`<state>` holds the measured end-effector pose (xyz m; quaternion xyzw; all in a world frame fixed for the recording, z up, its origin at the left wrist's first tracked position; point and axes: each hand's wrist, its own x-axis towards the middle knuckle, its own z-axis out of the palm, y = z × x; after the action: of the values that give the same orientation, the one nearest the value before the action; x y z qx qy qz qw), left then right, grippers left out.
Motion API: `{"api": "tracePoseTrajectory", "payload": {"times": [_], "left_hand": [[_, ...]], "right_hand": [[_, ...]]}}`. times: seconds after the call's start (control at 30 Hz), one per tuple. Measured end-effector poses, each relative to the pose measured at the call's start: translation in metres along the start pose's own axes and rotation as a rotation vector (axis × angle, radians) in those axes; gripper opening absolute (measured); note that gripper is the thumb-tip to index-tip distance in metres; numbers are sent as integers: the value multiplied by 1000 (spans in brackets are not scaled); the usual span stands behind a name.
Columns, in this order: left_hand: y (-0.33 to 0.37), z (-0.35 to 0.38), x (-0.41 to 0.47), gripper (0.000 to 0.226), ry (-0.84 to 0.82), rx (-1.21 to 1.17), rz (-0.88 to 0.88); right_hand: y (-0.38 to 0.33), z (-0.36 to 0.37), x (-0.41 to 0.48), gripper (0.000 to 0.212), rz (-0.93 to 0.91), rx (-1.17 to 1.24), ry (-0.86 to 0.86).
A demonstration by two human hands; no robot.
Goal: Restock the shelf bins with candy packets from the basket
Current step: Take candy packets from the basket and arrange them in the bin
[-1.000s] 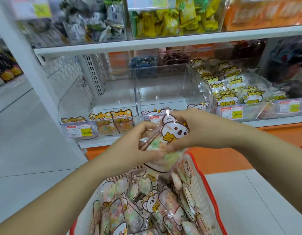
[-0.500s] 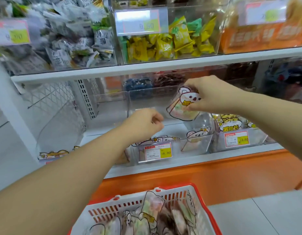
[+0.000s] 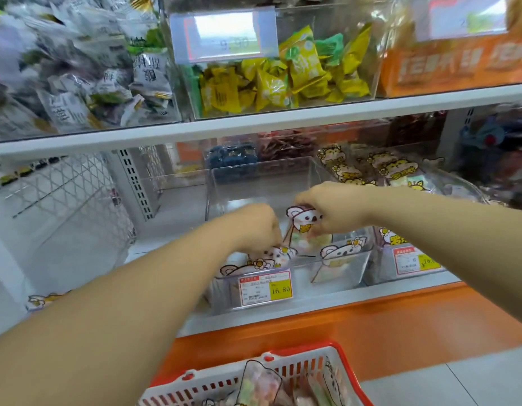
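Note:
My right hand [image 3: 333,210] pinches the top of a koala-print candy packet [image 3: 301,222] and holds it upright inside the clear middle shelf bin [image 3: 262,183]. My left hand [image 3: 255,227] reaches into the same bin, fingers curled down onto another koala packet [image 3: 279,253] at the bin's front; whether it grips that packet is unclear. More koala packets [image 3: 341,253] stand behind the bin's front wall. The red and white basket [image 3: 300,367] with several candy packets sits below at the frame's bottom.
A price tag reading 16.80 [image 3: 265,287] hangs on the bin's front. Right of it is a bin of yellow-bear packets [image 3: 397,171]. The left bin [image 3: 172,194] looks nearly bare. The upper shelf [image 3: 283,124] holds yellow-green snacks [image 3: 283,80] and grey packets [image 3: 78,83].
My right hand has lowered the koala packet from above the bin down into it. My left hand moved forward and down into the bin's front. The view came closer to the shelf.

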<state>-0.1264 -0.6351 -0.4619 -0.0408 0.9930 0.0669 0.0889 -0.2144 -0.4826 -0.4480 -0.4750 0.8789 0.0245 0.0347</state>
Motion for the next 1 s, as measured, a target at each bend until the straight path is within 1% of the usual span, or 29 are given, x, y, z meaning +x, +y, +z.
{"api": "tracePoseTrajectory", "payload": {"times": [0.03,0.13,0.23,0.3,0.43,0.53,0.63,0.73,0.83,1.0], "left_hand": [[-8,-4,-3,24,27,-17,2],[-26,-8,-15,24,82,-45,10],[-37,-1,-25,19,106,-41,21],[-41,4,-30,17,109,12,40],[-43,8,-40,32,108,115,82],[-42,10,-44,33,112,148,118],[-39,11,-46,44,97,190,110],[-42,14,-44,41,113,205,121],[-44,14,-44,40,117,197,121],[-47,18,-42,32,92,219,117]], "right_hand": [[-3,0,2,30,-11,14,7],[-15,-2,9,43,-41,8,-6],[-31,1,20,39,-79,-6,-46],[-38,4,27,40,-86,9,-71],[-39,11,32,45,-42,34,-137],[-37,16,29,51,-24,41,-195],[-34,18,26,53,-3,22,-241],[-32,16,22,58,4,-30,-272],[-29,12,19,59,6,-80,-295],[-29,10,19,51,-2,-110,-352]]}}
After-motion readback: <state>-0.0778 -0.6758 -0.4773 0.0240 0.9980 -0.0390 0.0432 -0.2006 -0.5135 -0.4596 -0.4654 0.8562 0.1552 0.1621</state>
